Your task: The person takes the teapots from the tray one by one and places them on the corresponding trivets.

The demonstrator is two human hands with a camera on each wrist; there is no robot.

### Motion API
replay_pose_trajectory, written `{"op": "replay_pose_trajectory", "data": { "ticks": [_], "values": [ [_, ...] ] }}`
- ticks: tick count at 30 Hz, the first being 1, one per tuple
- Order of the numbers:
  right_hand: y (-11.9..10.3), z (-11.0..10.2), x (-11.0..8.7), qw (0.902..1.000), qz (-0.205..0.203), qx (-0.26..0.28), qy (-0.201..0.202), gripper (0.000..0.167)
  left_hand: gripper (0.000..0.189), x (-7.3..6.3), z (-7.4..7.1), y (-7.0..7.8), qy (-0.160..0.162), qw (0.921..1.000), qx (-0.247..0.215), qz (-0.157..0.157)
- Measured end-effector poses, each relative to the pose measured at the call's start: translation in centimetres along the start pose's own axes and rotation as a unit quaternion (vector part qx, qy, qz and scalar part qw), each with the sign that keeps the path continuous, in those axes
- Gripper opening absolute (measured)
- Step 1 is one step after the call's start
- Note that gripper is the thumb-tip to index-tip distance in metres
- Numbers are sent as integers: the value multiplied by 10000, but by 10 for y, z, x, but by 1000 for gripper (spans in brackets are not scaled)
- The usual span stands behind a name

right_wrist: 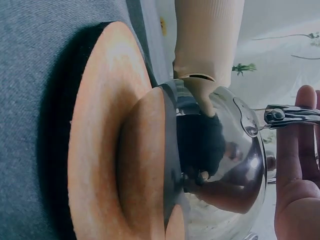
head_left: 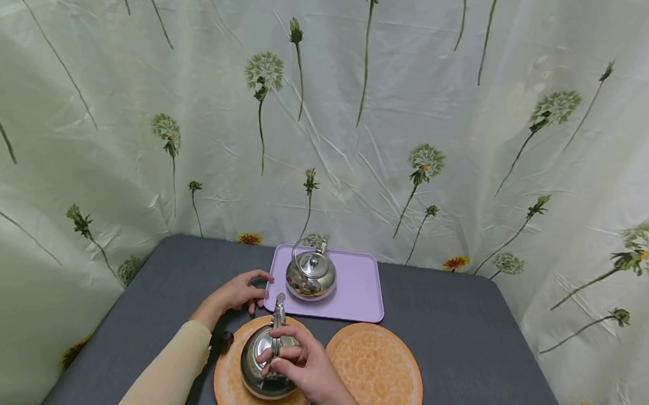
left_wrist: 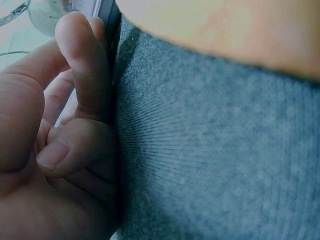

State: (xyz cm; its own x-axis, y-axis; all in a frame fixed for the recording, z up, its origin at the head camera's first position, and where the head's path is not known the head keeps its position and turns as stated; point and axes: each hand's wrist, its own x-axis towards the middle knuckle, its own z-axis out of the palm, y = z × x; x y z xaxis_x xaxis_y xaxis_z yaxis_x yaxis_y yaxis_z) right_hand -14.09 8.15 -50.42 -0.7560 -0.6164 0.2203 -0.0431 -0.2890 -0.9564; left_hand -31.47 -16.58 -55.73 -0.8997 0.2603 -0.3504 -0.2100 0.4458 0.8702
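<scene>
A shiny steel kettle [head_left: 263,377] is over the left orange round mat [head_left: 226,380]; I cannot tell whether its base touches the mat. My right hand [head_left: 307,363] holds its upright handle [right_wrist: 295,116] between curled fingers and thumb. At the left edge of the lilac tray [head_left: 360,289] is my left hand [head_left: 242,293], its fingertips at the rim and its fingers loosely bent around nothing. A second steel kettle [head_left: 310,283] stands on that tray, its handle leaning to the left. In the left wrist view the fingers [left_wrist: 87,65] appear close to the grey cloth.
Another orange round mat [head_left: 376,374] lies to the right of the first one, in front of the tray. Dark grey cloth [head_left: 463,343] covers the table. Behind and at both sides hangs a pale curtain [head_left: 330,139] printed with dandelions.
</scene>
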Motion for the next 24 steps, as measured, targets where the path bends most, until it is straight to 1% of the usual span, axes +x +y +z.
{"op": "replay_pose_trajectory", "data": {
  "ticks": [5, 11, 16, 19, 22, 24],
  "values": [
    [1, 0, -1, 10000, -57, 29, -11, 52, 45, 0, 0, 0, 40, 10000, -19, -26],
    [3, -1, -3, 9999, -113, 20, 9, 54, 48, 2, -1, 0, -29, 10000, -75, -50],
    [4, -5, -3, 9997, -214, -123, 25, 59, 48, 2, -2, -1, -86, 9999, -48, 21],
    [3, -9, -6, 9996, -57, -228, 133, 62, 48, 2, -2, -2, -92, 9999, -42, 11],
    [-2, -16, -9, 9979, 176, -468, 400, 63, 46, 2, -1, -2, -48, 10000, -12, 0],
    [-5, -22, -10, 9964, 314, -537, 577, 62, 45, 2, -1, -2, -19, 10000, 9, 9]
  ]
}}
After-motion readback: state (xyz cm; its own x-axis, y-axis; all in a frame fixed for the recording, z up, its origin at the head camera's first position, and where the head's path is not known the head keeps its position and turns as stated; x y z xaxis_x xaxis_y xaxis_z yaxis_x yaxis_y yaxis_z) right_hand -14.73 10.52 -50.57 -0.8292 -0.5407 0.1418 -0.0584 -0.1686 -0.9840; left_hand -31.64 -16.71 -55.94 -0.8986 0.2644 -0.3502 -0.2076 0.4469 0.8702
